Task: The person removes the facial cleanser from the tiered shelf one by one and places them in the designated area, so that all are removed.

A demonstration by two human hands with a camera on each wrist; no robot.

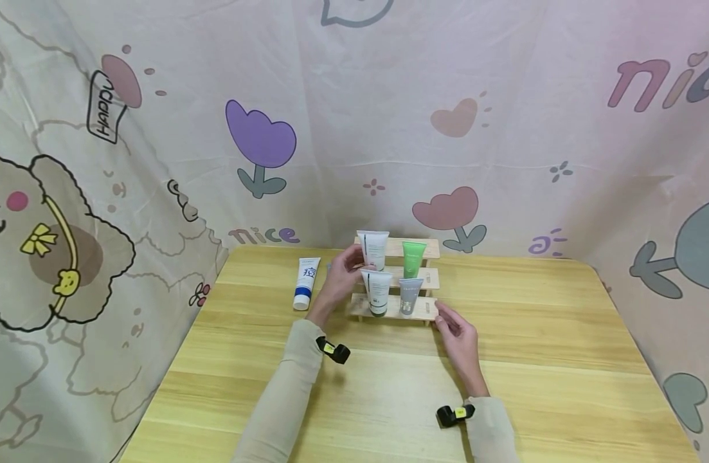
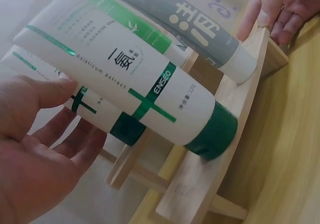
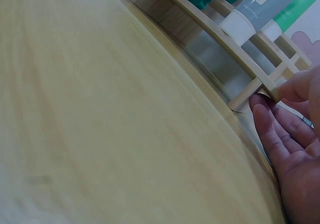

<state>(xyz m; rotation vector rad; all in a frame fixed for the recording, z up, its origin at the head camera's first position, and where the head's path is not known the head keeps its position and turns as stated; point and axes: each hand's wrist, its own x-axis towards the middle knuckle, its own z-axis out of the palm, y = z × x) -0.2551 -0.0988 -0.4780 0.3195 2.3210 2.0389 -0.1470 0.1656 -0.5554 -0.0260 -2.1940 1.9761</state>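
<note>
Stepped wooden rack (image 1: pixel 426 307) sits mid-tabletop (image 1: pixel 533 334), toward the far edge; everything below is placed rel. to it. It's pale wood w/ three slat steps, and four tubes stand cap-down on it.

Top step, left: white tube (image 1: pixel 374 249) w/ green print. The left hand (image 1: pixel 339 278) is at it from the rack's left, thumb and fingers either side of the tube, a loose grip around it. Head view can't show how firmly it closes. Top step, right: green tube (image 1: pixel 413 258).

Lower step, left: second white tube (image 1: pixel 377 292), dark green cap, green cross mark. Lower step, right: grey tube (image 1: pixel 410 296) w/ white cap.

Off the rack to its left, a white-and-blue tube (image 1: pixel 305 283) lies flat on the tabletop, well apart from the hand.

Right hand (image 1: pixel 459 331) is at the rack's front right corner, fingertips (image 3: pixel 267 103) touching the end of the lowest slat, fingers near straight, nothing held.

Left wrist view gives what the head view can't: label text "ENSEO" and "Asiaticum extract" on the white tubes (image 2: pixel 135 91), white lettering on the grey tube (image 2: pixel 200 31), thumb pressed on the rear tube's side.

Right wrist view shows the rack (image 3: pixel 215 33) from low down: caps resting on the slat, open palm just beside the corner.
</note>
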